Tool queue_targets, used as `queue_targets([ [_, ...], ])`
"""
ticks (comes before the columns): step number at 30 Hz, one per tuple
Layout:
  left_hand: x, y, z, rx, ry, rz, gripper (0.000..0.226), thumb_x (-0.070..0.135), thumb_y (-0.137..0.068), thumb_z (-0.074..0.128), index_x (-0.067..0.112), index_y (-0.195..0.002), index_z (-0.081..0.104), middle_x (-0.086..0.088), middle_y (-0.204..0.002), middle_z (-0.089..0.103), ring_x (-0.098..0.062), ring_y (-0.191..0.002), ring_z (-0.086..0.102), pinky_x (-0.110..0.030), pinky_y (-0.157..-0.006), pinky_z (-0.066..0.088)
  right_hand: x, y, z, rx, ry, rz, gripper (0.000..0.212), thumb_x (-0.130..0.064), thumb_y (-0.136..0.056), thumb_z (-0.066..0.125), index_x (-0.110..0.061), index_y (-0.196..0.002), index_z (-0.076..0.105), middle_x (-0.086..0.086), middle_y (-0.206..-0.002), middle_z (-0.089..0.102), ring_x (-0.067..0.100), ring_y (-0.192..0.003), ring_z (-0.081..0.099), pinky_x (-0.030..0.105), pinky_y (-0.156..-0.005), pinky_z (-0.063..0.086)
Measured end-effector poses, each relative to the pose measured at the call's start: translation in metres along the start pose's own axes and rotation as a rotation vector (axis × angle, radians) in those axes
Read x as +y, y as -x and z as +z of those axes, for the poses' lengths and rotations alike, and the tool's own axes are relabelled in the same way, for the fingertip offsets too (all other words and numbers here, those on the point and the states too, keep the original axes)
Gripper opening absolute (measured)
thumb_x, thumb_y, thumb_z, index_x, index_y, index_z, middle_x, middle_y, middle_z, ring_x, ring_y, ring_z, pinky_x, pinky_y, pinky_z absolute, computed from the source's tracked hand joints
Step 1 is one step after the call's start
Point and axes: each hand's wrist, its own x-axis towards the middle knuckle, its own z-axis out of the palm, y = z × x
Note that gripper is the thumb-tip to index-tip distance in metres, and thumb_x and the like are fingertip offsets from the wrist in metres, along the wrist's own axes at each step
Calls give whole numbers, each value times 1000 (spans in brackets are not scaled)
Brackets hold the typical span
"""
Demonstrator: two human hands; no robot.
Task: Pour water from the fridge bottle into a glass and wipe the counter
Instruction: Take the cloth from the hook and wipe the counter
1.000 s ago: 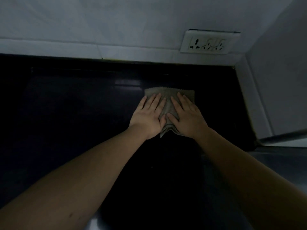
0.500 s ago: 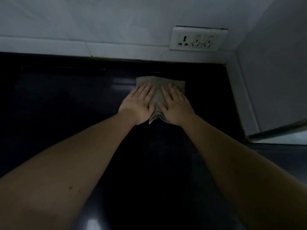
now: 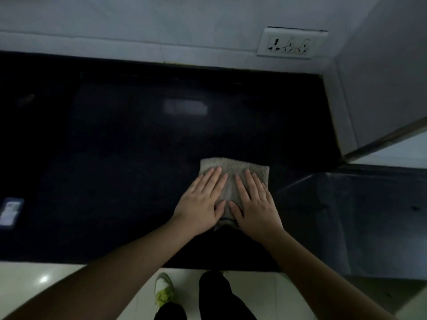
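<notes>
Head view is looking down on a dark, glossy table (image 3: 115,158) that is running along a pale tiled wall (image 3: 161,24). At the far left edge a small pale blue-and-white object (image 3: 10,212) is lying flat on the dark surface; it is too blurred to identify. Further right, the left hand (image 3: 201,204) is pressing flat on a folded grey-beige cloth (image 3: 233,172), its fingers (image 3: 213,179) straight and lying close together, curling round nothing. Just beside it the right hand (image 3: 254,204) is pressing on the same cloth, its fingers (image 3: 253,183) straight and slightly spread, the two thumbs almost meeting over the middle of the fabric. The cloth is sitting on the right part of the table, well apart from the back wall and near the front edge. Above and to the right, a white socket plate (image 3: 292,43) is sitting on the wall near the corner. At the right, a lower grey reflective surface (image 3: 358,215) is adjoining the table. Below the front edge, a pale floor (image 3: 46,280), a light shoe (image 3: 164,289) and dark trouser legs (image 3: 215,294) are showing.
</notes>
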Motion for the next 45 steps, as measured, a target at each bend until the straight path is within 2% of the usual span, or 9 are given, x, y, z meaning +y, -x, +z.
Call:
queue_targets([
  [7,-27,76,6,9,32,0,65,47,-100,26,11,-154,25,-8,-162,19,-21,-150,16,-40,-120,23,-67,35,18,-27,21,40,74,-61,-96,14,-18,-156,4,7,-163,-1,20,-150,-3,37,-120,-1],
  [16,-118,145,1,-4,-8,-78,68,53,-98,27,14,-154,26,-7,-162,19,-21,-149,19,-39,-120,18,-173,23,22,-106,2,-72,79,-62,-88,-2,-19,-154,-8,7,-162,-12,22,-150,-10,38,-121,-6],
  [20,-139,170,-5,-43,23,-138,72,57,-96,17,17,-156,17,-3,-163,10,-18,-151,11,-37,-122,14,-207,15,17,-199,53,-112,73,-57,-98,15,-17,-154,-11,8,-161,-19,23,-149,-14,40,-122,-4],
  [22,-143,171,-10,-64,63,-133,73,60,-96,15,19,-156,10,-1,-164,3,-17,-151,4,-37,-123,11,-212,15,12,-202,63,-116,75,-54,-99,26,-16,-155,-5,10,-162,-12,24,-150,-8,41,-122,0],
  [24,-148,167,-17,-105,176,-99,70,56,-100,27,20,-157,10,0,-164,-1,-16,-151,-1,-36,-123,8,-213,19,6,-139,58,-129,70,-51,-98,33,-15,-155,11,9,-162,5,25,-149,5,40,-122,6],
  [28,-159,173,-31,-113,348,-51,64,38,-102,47,18,-156,20,-6,-165,5,-19,-151,7,-38,-122,17,-215,40,3,-24,22,-218,50,-46,-96,45,-19,-138,45,4,-142,41,24,-131,38,37,-110,29],
  [35,-148,216,-14,11,304,20,73,51,-86,66,12,-143,44,-8,-154,33,-24,-138,36,-45,-110,37,-225,52,15,-94,-46,-183,60,-60,-86,57,-22,-132,50,0,-130,48,23,-122,42,36,-106,31],
  [40,-155,223,-18,76,434,4,44,23,-88,70,9,-128,58,-5,-144,46,-21,-128,47,-34,-101,45,-228,53,9,-59,-212,-111,36,-41,-91,61,-24,-122,63,-2,-113,61,20,-106,55,34,-89,45],
  [45,-161,217,-32,82,669,-89,31,25,-90,69,14,-119,65,0,-120,58,-13,-107,56,-32,-93,48,-229,55,-12,-105,-485,131,23,-35,-96,56,-21,-100,74,-1,-86,69,19,-79,63,35,-71,52],
])
